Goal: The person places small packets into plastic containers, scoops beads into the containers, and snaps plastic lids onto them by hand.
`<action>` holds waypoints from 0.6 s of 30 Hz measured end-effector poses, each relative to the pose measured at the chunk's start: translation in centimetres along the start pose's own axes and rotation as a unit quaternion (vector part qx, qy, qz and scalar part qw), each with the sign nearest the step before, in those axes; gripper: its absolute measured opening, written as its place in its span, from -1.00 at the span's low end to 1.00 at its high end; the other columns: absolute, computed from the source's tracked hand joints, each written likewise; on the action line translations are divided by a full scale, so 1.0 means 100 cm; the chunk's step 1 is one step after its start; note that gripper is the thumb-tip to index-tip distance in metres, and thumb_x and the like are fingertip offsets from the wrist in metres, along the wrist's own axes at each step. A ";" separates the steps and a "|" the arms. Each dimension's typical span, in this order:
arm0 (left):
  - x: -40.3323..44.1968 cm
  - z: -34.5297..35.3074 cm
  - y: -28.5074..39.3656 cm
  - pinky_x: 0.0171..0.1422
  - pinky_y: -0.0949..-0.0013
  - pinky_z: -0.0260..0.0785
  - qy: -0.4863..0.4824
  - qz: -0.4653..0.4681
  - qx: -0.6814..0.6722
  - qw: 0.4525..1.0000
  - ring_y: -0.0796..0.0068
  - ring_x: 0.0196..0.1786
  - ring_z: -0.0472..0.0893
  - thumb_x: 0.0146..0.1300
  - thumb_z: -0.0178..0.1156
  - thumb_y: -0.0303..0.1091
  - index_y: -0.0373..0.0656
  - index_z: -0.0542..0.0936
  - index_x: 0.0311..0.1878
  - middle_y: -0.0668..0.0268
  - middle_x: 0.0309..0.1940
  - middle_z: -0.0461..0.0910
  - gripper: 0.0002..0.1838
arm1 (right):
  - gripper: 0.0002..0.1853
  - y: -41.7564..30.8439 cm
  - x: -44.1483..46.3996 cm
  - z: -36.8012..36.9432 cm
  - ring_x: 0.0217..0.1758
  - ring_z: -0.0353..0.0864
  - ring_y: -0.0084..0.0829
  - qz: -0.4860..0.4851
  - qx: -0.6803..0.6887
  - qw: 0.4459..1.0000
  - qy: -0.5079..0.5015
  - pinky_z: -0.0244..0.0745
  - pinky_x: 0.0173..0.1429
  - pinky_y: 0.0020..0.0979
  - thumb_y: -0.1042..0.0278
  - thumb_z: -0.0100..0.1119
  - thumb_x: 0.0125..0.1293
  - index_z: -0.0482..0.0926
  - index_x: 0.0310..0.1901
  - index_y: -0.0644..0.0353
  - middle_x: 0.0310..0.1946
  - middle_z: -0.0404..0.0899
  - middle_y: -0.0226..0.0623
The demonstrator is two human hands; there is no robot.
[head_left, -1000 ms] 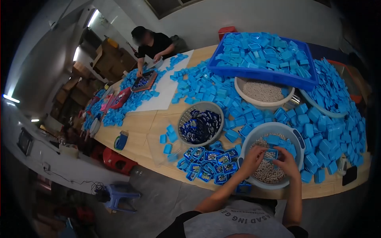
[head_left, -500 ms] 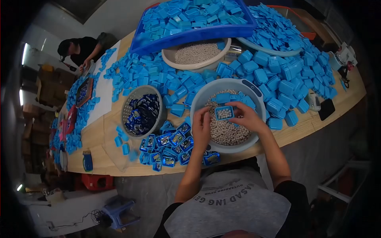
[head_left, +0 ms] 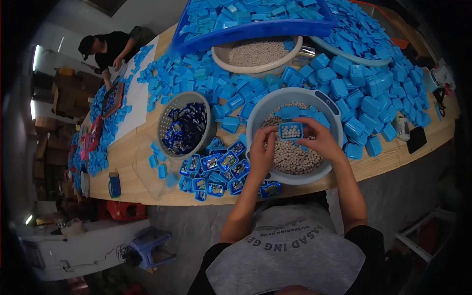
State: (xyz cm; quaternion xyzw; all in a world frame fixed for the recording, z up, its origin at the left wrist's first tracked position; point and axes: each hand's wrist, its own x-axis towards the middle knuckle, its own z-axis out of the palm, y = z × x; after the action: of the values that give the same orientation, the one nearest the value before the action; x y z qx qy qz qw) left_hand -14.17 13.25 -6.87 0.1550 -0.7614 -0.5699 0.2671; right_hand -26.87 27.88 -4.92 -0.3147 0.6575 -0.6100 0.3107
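Note:
A small blue plastic box (head_left: 291,131) filled with pale round beads is held level over a grey-blue basin (head_left: 254,110). My right hand (head_left: 320,141) grips the box's right side between thumb and fingers. My left hand (head_left: 263,150) is closed with its fingertips at the box's left edge. Loose pale beads (head_left: 295,160) cover the basin's bottom, and several blue plastic pieces (head_left: 319,118) lie on them at the back. Left of the basin, blue boxes with shiny printed packets (head_left: 227,161) are heaped on the table.
A perforated grey basket (head_left: 211,130) holds dark blue shiny packets. Behind are a cream basin (head_left: 221,61) of beads and a large blue tray (head_left: 255,28) piled with boxes. Many blue boxes (head_left: 366,105) lie at right. Another person (head_left: 110,51) works at the far left.
The camera view has shifted, so the table appears farther right and slightly higher. The left fingertips have come up to the box's left edge; the right hand still holds it.

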 end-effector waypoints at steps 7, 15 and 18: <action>-0.034 -0.042 0.034 0.06 0.20 0.20 0.093 0.151 0.301 0.937 0.13 -0.04 0.42 0.05 0.12 -0.60 -0.18 0.50 -0.14 0.17 -0.15 0.48 -0.73 | -0.45 0.002 0.001 0.000 -0.36 0.39 -0.64 0.031 0.002 0.999 0.008 0.34 -0.24 -0.54 0.44 0.32 -0.04 0.44 0.08 0.04 -0.41 0.39 -0.45; -0.066 -0.116 0.028 0.23 0.03 0.02 -0.030 0.050 0.525 0.849 0.10 0.15 0.28 -0.01 0.26 -0.43 -0.11 0.50 -0.13 0.20 0.04 0.39 -0.68 | -0.46 0.000 -0.003 0.002 -0.29 0.45 -0.55 -0.028 -0.042 0.999 -0.017 0.40 -0.12 -0.50 0.53 0.27 0.00 0.42 0.10 0.07 -0.18 0.41 -0.39; -0.065 -0.118 0.023 0.26 0.02 -0.01 -0.036 0.065 0.532 0.843 0.11 0.15 0.28 0.00 0.26 -0.43 -0.11 0.50 -0.13 0.20 0.04 0.40 -0.69 | -0.45 -0.009 -0.012 0.007 -0.19 0.48 -0.51 -0.055 -0.009 0.998 -0.024 0.42 -0.03 -0.47 0.55 0.26 0.02 0.40 0.11 0.08 -0.07 0.41 -0.36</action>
State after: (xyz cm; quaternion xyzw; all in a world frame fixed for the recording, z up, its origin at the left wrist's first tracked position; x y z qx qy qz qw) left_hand -1.89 8.18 -3.75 0.2023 -0.9653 -0.0638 0.1525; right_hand -25.56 28.38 -4.06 -0.3673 0.6372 -0.6126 0.2895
